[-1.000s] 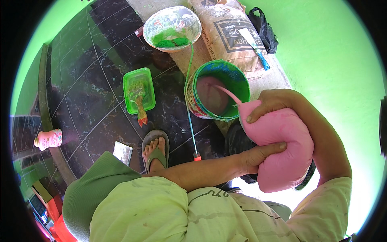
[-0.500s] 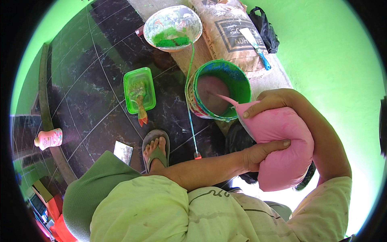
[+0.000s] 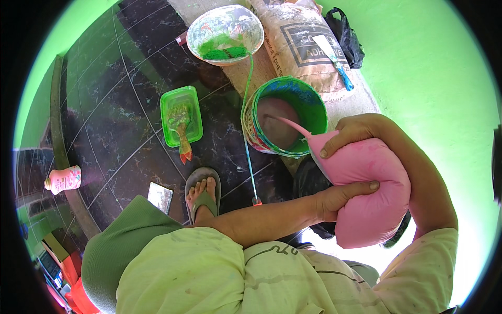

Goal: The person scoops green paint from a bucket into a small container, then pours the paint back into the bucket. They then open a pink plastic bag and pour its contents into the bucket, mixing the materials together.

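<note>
Both hands hold a plump pink bag tilted over a green-rimmed bucket. From the bag's pointed corner a thick stream of pink liquid runs into the bucket, where pinkish liquid covers the bottom. My right hand is closed over the bag's upper side near that corner, thumb on top. Lower down, my left hand grips the folded middle with its thumb across the front; the other fingers are hidden beneath. The bucket's inner wall is smeared with green and blue.
A green tray with a paintbrush lies left of the bucket. Beyond stand a paint-stained bowl and a large sack bearing a scraper. A green-and-blue cord runs beside the bucket. My sandalled foot is near.
Pink liquid is still flowing from the bag into the bucket. Both hands keep their hold, with the bag in nearly the same place.
</note>
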Motion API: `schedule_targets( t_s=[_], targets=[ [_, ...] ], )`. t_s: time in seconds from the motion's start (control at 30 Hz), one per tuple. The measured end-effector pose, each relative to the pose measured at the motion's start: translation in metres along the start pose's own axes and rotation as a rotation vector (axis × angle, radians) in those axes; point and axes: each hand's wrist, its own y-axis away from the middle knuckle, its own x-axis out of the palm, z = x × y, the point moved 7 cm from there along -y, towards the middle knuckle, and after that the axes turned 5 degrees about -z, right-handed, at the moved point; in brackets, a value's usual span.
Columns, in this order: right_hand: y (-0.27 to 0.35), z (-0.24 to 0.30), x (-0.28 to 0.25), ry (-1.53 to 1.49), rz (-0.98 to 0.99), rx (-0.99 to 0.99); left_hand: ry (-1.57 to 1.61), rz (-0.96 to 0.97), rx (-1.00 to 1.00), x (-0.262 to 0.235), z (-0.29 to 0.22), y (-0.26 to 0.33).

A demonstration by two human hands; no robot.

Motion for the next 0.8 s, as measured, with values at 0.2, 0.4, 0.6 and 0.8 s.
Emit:
schedule_targets(
  t_s=[0.2,0.4,0.6,0.8],
  targets=[
    [0.0002,0.0026,-0.0006,0.009,-0.019,-0.021,0.021,0.010,-0.023,-0.0029,0.0027,-0.0011],
    [-0.0028,-0.0009,0.0010,0.028,-0.039,-0.029,0.019,0.015,-0.033,-0.0034,0.0047,-0.0009],
    [0.0012,-0.0006,-0.0003,0.031,-0.071,-0.034,0.016,0.023,-0.041,-0.0016,0.0056,-0.0009],
    [0.0004,-0.0051,-0.0012,0.038,-0.108,-0.040,0.005,0.033,-0.015,-0.0007,0.0062,-0.0027]
  ],
)
